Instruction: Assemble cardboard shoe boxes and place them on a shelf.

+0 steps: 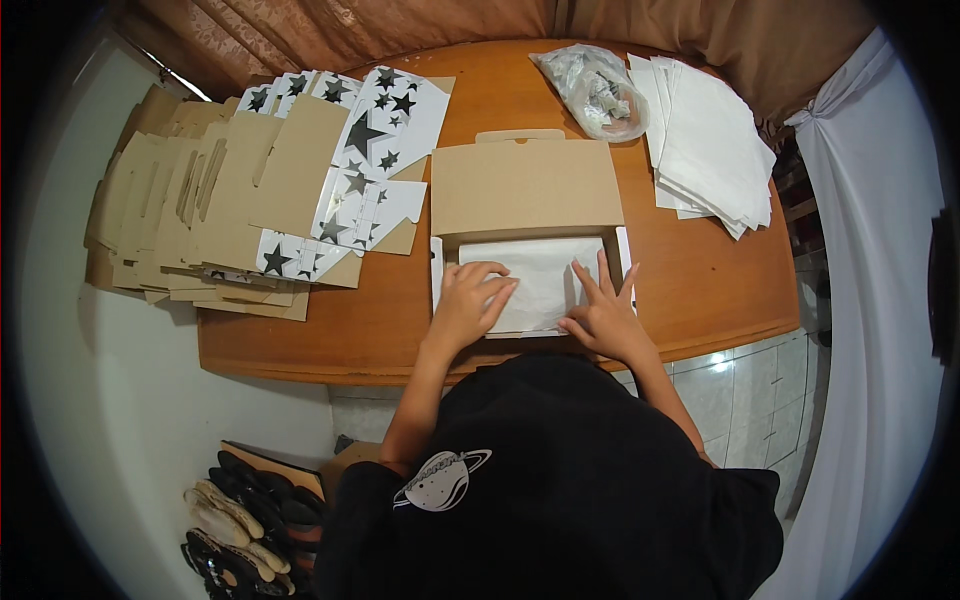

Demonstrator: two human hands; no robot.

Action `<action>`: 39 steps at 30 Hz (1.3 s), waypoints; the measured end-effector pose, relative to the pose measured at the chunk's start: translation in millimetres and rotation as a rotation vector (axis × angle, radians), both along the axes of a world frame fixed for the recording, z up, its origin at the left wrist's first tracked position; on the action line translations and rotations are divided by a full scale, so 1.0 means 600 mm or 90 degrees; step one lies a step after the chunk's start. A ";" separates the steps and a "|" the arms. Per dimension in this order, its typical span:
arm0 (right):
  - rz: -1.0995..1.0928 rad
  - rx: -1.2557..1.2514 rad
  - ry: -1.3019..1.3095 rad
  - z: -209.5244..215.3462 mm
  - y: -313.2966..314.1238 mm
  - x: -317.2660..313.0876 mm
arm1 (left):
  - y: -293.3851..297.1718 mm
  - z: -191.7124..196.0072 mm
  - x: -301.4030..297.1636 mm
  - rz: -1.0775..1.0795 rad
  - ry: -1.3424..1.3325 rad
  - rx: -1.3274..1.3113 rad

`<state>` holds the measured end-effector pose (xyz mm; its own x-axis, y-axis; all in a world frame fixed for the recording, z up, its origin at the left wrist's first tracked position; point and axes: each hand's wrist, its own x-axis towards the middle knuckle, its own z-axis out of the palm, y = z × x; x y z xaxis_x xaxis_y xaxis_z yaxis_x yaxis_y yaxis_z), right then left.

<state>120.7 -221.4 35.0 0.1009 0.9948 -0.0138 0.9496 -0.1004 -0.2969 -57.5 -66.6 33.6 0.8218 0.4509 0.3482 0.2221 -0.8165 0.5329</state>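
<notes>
A cardboard box (528, 188) stands at the front edge of the table with its lid raised toward the back. White tissue paper (535, 280) lies inside and covers most of its floor. My left hand (472, 304) rests on the paper at the left side, its fingers bent and lying on the sheet. On the right part of the paper is my right hand (606, 315), fingers spread. Whether the paper covers anything cannot be seen.
Flat unfolded cardboard boxes (230, 185), some printed with black stars, are piled at the left. A clear plastic bag (598, 95) and a stack of white paper sheets (710, 140) lie at the back right of the wooden table (690, 295). Shoes (250, 520) sit on the floor, lower left.
</notes>
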 end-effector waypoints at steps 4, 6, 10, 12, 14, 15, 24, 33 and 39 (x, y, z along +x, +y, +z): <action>0.005 0.021 0.101 0.002 -0.001 -0.004 | 0.002 0.000 -0.019 0.114 -0.007 -0.019; -0.030 0.122 0.150 -0.001 0.002 -0.003 | 0.001 -0.004 -0.023 0.221 -0.039 0.022; -0.035 0.168 0.191 -0.008 0.007 -0.010 | 0.017 -0.039 -0.038 0.360 -0.018 -0.052; 0.002 0.125 0.179 -0.002 0.011 -0.017 | 0.010 -0.053 -0.036 0.352 0.050 -0.031; 0.022 0.121 0.165 -0.012 0.018 -0.022 | 0.005 -0.054 -0.030 0.341 0.116 -0.009; 0.042 0.117 0.150 -0.016 0.021 -0.023 | 0.005 -0.045 -0.027 0.352 0.173 0.008; -0.428 0.314 0.330 -0.054 0.076 0.056 | 0.093 -0.067 0.003 0.273 -0.170 -0.396; -0.274 0.630 0.957 -0.056 0.137 0.154 | 0.157 -0.062 0.033 -0.016 -0.556 -0.581; -0.139 0.428 0.777 -0.062 0.072 0.158 | 0.134 -0.085 -0.024 0.060 -0.366 -0.319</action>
<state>215.3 -178.3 -2.3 0.5207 0.8129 0.2608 0.0469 0.2778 -0.9595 -72.0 13.9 -17.6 0.5230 0.7268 0.4453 -0.1453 -0.4387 0.8868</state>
